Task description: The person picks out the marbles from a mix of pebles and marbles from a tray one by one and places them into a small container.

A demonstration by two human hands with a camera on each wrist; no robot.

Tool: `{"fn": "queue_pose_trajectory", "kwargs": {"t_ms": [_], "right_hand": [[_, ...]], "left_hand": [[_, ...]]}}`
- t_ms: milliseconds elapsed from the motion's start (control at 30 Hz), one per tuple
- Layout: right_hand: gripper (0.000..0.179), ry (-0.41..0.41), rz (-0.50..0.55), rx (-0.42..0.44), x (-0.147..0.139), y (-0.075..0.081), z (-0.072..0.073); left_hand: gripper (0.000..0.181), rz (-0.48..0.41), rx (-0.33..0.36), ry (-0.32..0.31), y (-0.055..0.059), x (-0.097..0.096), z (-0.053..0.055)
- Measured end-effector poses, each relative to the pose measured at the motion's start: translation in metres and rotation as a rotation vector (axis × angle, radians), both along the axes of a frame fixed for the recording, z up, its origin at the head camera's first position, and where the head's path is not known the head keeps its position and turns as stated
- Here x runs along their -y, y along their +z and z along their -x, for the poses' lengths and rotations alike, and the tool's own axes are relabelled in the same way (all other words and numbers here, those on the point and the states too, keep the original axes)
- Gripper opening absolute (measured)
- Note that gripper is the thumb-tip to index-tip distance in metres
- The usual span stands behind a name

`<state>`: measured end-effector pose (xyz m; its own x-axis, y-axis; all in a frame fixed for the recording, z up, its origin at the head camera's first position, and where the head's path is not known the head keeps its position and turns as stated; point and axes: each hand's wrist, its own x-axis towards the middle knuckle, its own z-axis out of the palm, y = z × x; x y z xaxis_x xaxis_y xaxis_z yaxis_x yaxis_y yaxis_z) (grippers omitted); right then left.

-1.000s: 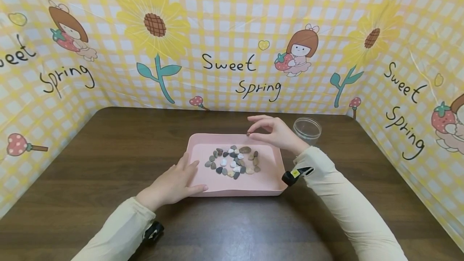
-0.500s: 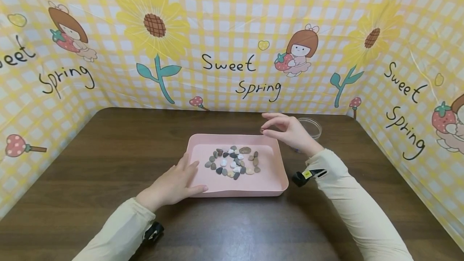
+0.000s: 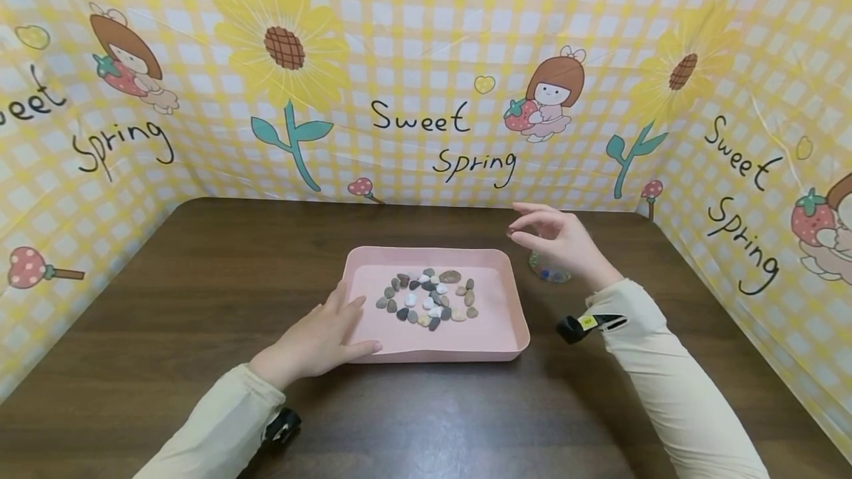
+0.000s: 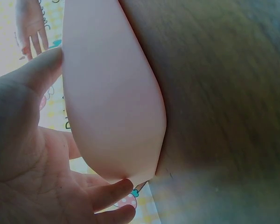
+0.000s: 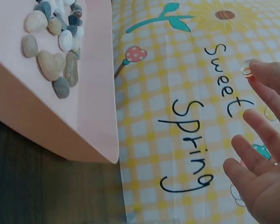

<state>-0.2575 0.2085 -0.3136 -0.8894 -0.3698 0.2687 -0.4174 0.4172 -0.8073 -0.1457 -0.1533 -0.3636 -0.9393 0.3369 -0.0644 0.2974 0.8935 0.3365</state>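
Observation:
In the head view my left hand (image 3: 313, 338) rests at the left front corner of a shallow pink tray (image 3: 506, 331), fingers extended and spread. The left wrist view has its thumb and fingers touching the tray wall (image 4: 112, 93). Several pebbles (image 3: 410, 299) lie in the tray, grey, white and tan, set out in curved outlines. To the right, my right hand (image 3: 562, 242) is raised above the table. Its thumb and index finger pinch a small clear glass marble (image 5: 247, 68); the other fingers are apart.
Behind and below my right hand stands a clear round jar (image 3: 551, 270) with small coloured pieces, partly blue, in its bottom; the hand hides most of it. Yellow checked cloth (image 3: 426, 58) encloses the dark wooden table (image 3: 266, 250) at the back and sides.
My right hand has moved right from above the tray's back edge to near the clear jar, still pinching the marble. My left hand, the tray and the pebbles look unchanged.

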Motion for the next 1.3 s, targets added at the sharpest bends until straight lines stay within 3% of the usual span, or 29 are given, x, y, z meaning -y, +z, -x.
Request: {"fn": "queue_pose_trajectory", "kwargs": {"t_ms": [267, 667, 1000, 1300], "right_hand": [[0.028, -0.05, 0.009, -0.025, -0.015, 0.0, 0.0], [0.034, -0.209, 0.071, -0.051, -0.039, -0.017, 0.016], [0.035, -0.296, 0.105, -0.072, -0.052, -0.022, 0.022], [0.034, -0.39, 0.044, -0.083, -0.062, -0.033, 0.03]], "left_hand": [[0.081, -0.002, 0.01, 0.0, 0.002, 0.0, -0.001], [0.081, -0.001, 0.005, -0.001, 0.001, 0.001, -0.001], [0.082, 0.0, 0.019, 0.004, 0.001, 0.001, 0.0], [0.081, -0.001, 0.025, 0.011, 0.001, 0.0, 0.0]]}}
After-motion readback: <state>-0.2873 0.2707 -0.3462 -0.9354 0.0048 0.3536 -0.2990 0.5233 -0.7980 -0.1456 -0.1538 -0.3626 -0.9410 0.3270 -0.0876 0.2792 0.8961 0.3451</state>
